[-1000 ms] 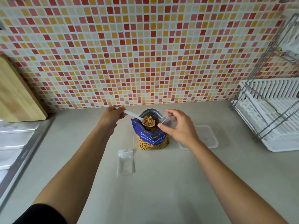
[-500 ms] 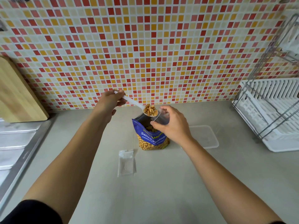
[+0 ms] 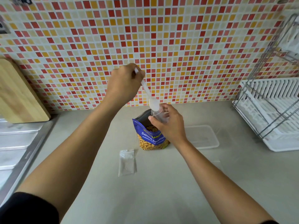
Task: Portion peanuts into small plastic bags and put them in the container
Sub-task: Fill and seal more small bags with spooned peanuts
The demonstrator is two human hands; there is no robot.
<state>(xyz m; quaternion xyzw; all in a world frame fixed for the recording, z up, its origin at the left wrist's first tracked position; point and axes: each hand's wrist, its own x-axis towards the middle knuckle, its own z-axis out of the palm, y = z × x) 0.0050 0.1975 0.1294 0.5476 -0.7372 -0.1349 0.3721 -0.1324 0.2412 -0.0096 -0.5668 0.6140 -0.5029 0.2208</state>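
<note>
1. The left hand [image 3: 123,84] is up in front of the tiled wall, its fingers curled round the handle of a white spoon [image 3: 148,92]. The fist hides most of the handle's top end.
2. The spoon slants down to the right fingers, with its bowl at the mouth of a small clear bag [image 3: 157,114]. Only the pale back of the bowl shows, so I cannot tell what it carries.
3. The right hand [image 3: 169,126] pinches that bag between thumb and fingers. The hand covers most of it, and its contents cannot be made out.
4. Directly under those fingers the open peanut packet [image 3: 151,141] stands on the desk [image 3: 161,191]. The hand cuts off its right top corner.
5. A clear container [image 3: 210,144] lies on the desk just right of the right wrist, and its inside is hard to read.
6. Flat spare bags [image 3: 127,162] lie between the forearms. I cannot tell how many.
</note>
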